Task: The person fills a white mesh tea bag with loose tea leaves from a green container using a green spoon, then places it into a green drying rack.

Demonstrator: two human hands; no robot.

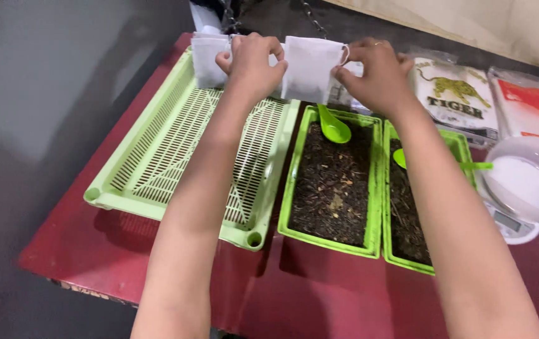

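My left hand [250, 63] and my right hand [379, 75] both grip a small white pouch [310, 69], held up over the far end of the table. My right fingers pinch its right top corner at a loop; my left fingers hold its left edge. Another white pouch [208, 59] lies behind my left hand on the far end of a light green slatted tray [175, 157]. Below the held pouch stands a green tub [332, 182] of dark dried leaves with a green spoon [333, 127] in it.
A second green tub [448, 147] of dark leaves with a green spoon [470, 165] sits under my right forearm. Printed plastic bags [458, 97] lie at the back right. A clear bowl of white grains [527, 182] rests on a small scale [511, 226]. Everything stands on a red table [320, 295].
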